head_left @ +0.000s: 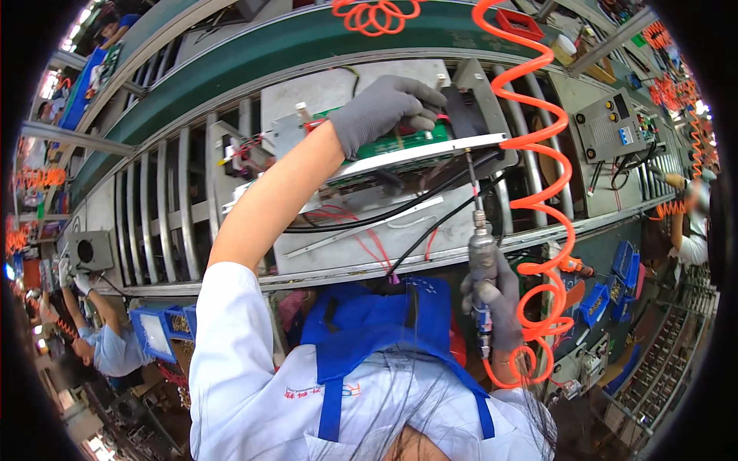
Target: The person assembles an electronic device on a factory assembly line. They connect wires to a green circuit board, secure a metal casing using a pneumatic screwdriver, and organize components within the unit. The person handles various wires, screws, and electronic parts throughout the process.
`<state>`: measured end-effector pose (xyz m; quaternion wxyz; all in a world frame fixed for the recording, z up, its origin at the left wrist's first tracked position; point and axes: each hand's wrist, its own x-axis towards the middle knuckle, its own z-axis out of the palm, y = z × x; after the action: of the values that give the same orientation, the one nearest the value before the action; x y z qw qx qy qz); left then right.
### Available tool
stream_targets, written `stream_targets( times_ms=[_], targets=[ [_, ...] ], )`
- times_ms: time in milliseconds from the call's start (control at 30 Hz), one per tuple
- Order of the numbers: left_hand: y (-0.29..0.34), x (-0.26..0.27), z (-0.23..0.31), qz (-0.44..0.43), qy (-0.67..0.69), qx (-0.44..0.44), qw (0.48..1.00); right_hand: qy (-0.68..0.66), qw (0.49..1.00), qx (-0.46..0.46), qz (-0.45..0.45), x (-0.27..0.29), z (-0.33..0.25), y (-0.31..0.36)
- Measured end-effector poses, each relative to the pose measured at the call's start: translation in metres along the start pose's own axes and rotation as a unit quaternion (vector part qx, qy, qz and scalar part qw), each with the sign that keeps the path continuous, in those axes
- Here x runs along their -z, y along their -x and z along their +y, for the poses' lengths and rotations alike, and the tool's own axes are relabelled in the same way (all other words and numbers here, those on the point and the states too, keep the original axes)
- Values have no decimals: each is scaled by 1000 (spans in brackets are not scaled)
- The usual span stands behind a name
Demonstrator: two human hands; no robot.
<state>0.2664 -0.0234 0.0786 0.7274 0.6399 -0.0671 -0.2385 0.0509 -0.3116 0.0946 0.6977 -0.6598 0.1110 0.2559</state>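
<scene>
In a grey glove, my left hand (392, 111) reaches over a green circuit board (407, 144), its fingers extended and slightly bent beside a dark block (463, 115). Whether the fingertips press on anything is hard to make out. A pale metal strip (419, 154) runs along the board's near side. My right hand (500, 296), also gloved, is wrapped round an air screwdriver (483, 253). The tool points away from me, its long bit meeting or nearly meeting the right end of the strip. Black cables (361, 227) and thin red wires lie in front of the board.
An orange coiled air hose (565, 169) hangs just right of the screwdriver. Metal rollers (177, 207) carry the work plate (323, 257). A grey box with knobs (611, 127) stands farther right. Blue bins (154, 334) sit at lower left, near a co-worker (115, 346).
</scene>
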Motion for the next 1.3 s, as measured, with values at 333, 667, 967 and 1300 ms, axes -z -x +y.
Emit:
stream_targets(
  times_ms=[333, 667, 967, 1300],
  targets=[
    [133, 70, 29, -14, -240, -74, 968, 67, 984, -26, -161, -95, 37, 22],
    [158, 86, -9, -11, -316, -79, 945, 37, 993, -3, -116, -152, 45, 30],
    [153, 86, -18, -9, -431, -155, 889, 33, 996, 37, -75, -164, 52, 34],
    [176, 99, -10, -8, -385, -104, 917, 14, 993, -19, -116, -175, 45, 44]
  ],
)
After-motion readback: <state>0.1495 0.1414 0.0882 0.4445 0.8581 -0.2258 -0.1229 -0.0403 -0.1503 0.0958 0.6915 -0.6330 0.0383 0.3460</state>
